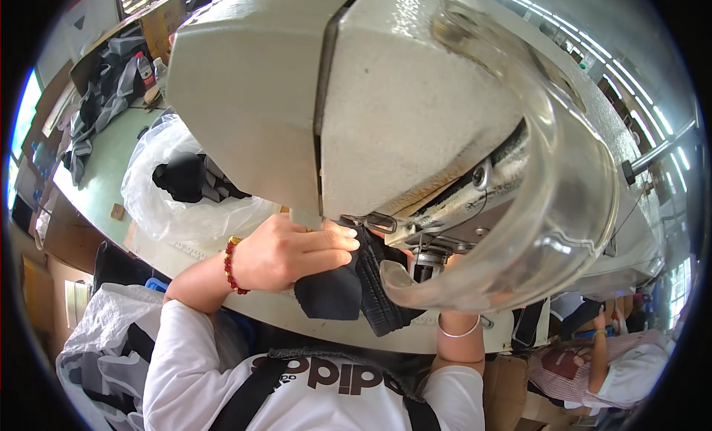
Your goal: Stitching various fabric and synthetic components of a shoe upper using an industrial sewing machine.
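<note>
Your left fingers pinch black cloth reaching below them toward the counter edge, open surface leftward; whether your right fingers, behind the clear guard, grip anything cannot be determined.

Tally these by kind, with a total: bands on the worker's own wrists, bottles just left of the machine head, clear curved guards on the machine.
Wrist bands: 2 (red beaded bracelet by the left hand, pale metal bangle on the right arm)
Bottles: 2 (red-capped bottle, clear bottle)
Guards: 1 (clear curved guard)
Total: 5
</note>
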`<state>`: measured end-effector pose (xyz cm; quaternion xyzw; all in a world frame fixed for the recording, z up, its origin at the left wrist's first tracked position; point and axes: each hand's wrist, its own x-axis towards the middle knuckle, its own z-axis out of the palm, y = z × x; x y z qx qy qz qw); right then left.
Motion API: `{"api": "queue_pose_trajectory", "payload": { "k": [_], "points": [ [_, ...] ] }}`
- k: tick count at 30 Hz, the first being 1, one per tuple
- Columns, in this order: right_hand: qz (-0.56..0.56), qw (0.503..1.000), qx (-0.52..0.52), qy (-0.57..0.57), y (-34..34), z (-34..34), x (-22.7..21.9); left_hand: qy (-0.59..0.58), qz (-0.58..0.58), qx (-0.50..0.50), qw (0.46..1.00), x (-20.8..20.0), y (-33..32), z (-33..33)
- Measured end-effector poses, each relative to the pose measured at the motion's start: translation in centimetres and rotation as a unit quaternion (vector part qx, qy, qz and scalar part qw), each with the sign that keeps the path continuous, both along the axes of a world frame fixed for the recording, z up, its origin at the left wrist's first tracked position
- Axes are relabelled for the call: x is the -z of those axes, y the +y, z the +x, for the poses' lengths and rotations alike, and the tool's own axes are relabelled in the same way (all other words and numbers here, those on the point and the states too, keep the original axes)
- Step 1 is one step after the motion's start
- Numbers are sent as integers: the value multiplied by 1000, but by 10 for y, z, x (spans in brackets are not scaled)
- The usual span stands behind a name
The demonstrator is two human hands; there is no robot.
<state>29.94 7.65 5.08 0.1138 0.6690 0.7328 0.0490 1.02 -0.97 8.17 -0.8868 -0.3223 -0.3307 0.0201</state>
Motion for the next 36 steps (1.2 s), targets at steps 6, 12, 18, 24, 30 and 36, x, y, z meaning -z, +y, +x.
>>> {"api": "queue_pose_trajectory", "payload": {
  "k": [6,12,18,24,30,36],
  "points": [
    [37,999,26,-12,4,10,16,-57,-38,8,998,-2,0,-1],
    [22,999,-43,12,34,28,103,-97,-80,29,992,-2,2,-4],
    [-24,996,-79,45,49,42,133,-86,-81,26,993,2,3,-3],
    [-373,869,-114,305,39,37,71,-35,-45,-3,998,-1,0,0],
    [-526,725,-135,424,34,21,35,8,-18,-34,999,-6,-3,3],
    [-547,693,-137,448,24,15,21,31,32,-29,999,5,4,2]
  ]
}}
